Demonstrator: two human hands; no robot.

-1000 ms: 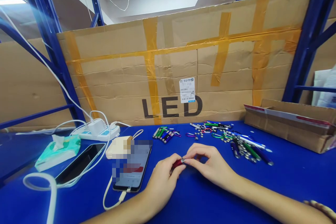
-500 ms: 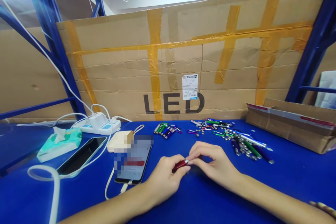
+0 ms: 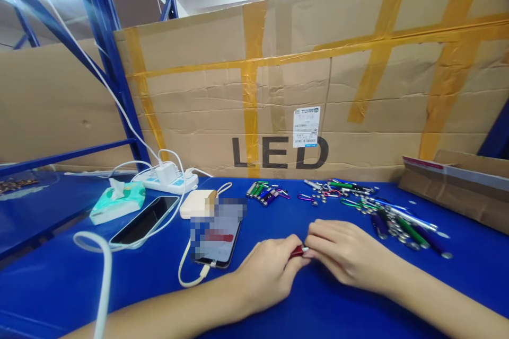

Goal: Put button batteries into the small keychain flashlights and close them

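A small red metal tube with a silver end (image 3: 296,251), in the form of a mini flashlight, is held low over the blue table (image 3: 338,312). My left hand (image 3: 267,270) is closed around its red body, thumb below and fingers above, hiding most of it. At the silver end, the fingertips of my right hand (image 3: 345,251) pinch together; what lies between them is mostly hidden. Beyond my hands, several finished-looking mini flashlights (image 3: 265,194) in green, blue and purple lie grouped. Loose tubes (image 3: 411,230), small silver parts and coloured carabiners (image 3: 352,203) are heaped at the right.
To the left lie a phone (image 3: 225,243) on a cable, a cream power bank (image 3: 194,205), a second phone (image 3: 145,221), a tissue pack (image 3: 119,204) and a white power strip (image 3: 186,183). A cardboard tray (image 3: 457,185) stands far right; a large cardboard sheet (image 3: 207,111) closes the back.
The view has turned a little to the left, so everything sits further right in it. My right fingers are more curled over the tube's silver end; my left hand keeps its hold.
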